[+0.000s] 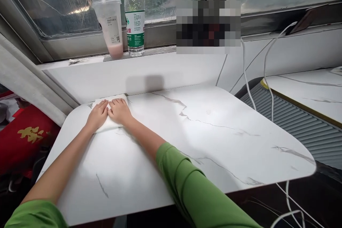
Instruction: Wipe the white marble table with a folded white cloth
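Note:
A folded white cloth [112, 123] lies flat at the back left corner of the white marble-patterned table [149, 178]. Both of my hands press down on it side by side, almost touching. My left hand [97, 114] is on its left half, fingers together and bent onto the fabric. On the right half rests my right hand [119, 111], its fingers curled against the cloth. My fingertips are partly hidden. Cloth edges show behind the hands and in front of them.
On the windowsill stand a domed plastic cup [109, 25] with pink drink and a water bottle [135, 25]. White cables [245, 74] hang at the right, beside a ribbed grey surface [301, 131]. A red bag [26, 139] and a pale curtain [29, 74] border the left side.

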